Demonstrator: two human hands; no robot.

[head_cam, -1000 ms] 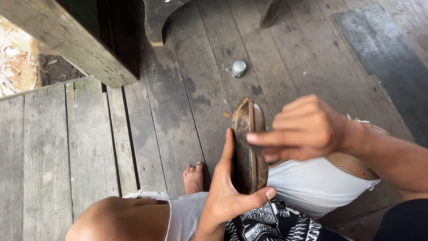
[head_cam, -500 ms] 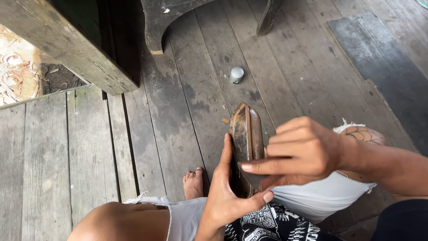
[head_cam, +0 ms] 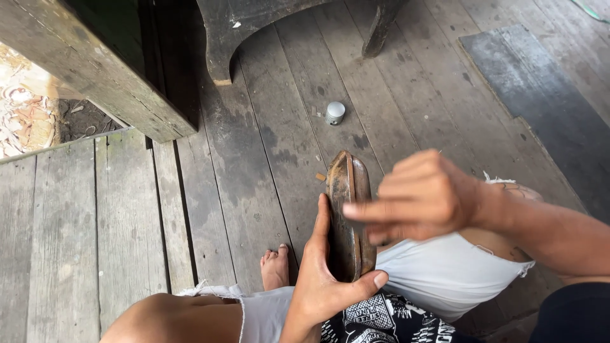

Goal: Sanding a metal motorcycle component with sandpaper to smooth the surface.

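The plank floor point(head_cam: 273, 159) filled the view, and everything else sat on or over it. A dark wooden bench leg point(head_cam: 219, 57) stood at the far end of the floor, and a small white cap-shaped object point(head_cam: 335, 113) lay on the boards well short of that leg.

Over the boards near the person's lap, the brown pod-shaped piece point(head_cam: 348, 209) stood on edge, its pointed end aimed toward the white cap. It looked stiff and fairly light, with a rough, dry skin that should not slip; its thin rims seemed the part most likely to chip, so the broad sides were the safer hold.

The left hand point(head_cam: 324, 279) was wrapped around the near end, thumb along one side and fingers curled under. The right hand point(head_cam: 426, 197) was loosely fisted just beside the far half, its forefinger laid across the rim, touching but not clasping.
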